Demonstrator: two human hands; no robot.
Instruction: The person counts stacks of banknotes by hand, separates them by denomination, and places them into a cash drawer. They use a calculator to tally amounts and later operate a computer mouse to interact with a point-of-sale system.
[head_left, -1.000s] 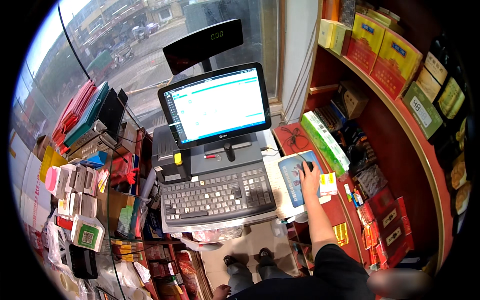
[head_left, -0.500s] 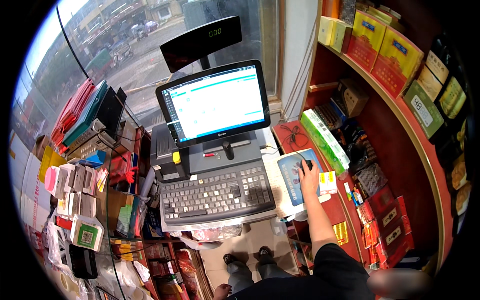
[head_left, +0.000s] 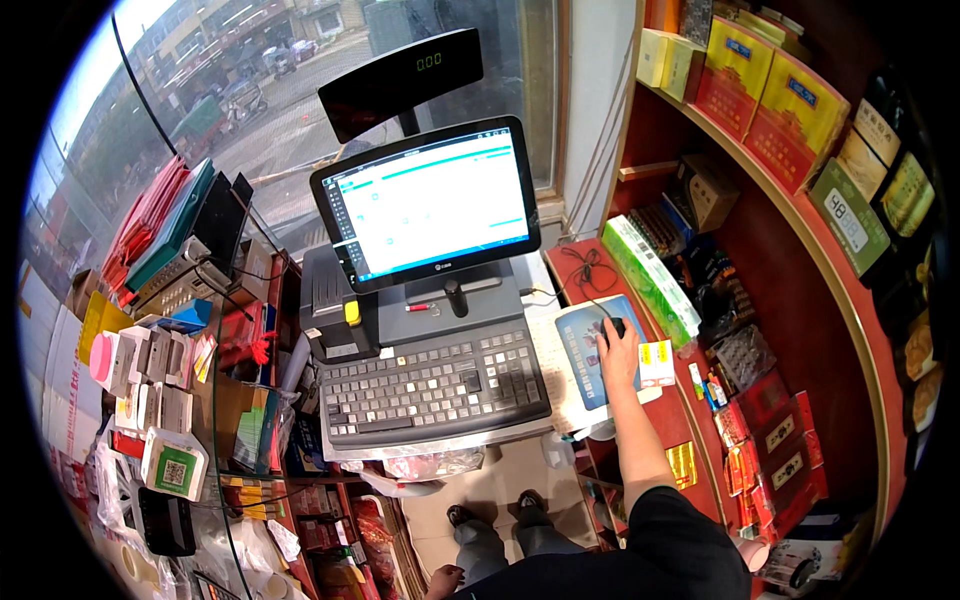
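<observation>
My right hand [head_left: 618,352] rests over a black computer mouse [head_left: 614,327], its fingers curved round it. Under the mouse lies a blue mouse pad [head_left: 588,365]. A white and yellow small box [head_left: 656,363] sits just right of my wrist. My left hand [head_left: 445,580] hangs low at the bottom edge beside my leg, away from the counter; it is small and partly cut off, so its fingers are hard to read. Left of the mouse pad stands a dark keyboard [head_left: 430,388], below a lit monitor [head_left: 430,205] on a grey till.
A customer display [head_left: 400,85] rises behind the monitor, before a window. Small boxes and a code stand [head_left: 174,472] crowd the glass counter at left. At right are a long green box [head_left: 650,283] and a curved red shelf [head_left: 790,200] with packages.
My right hand stays on the mouse with barely any shift. At the lower right, a blurred shape has gone, and a pale pink object and other items show there.
</observation>
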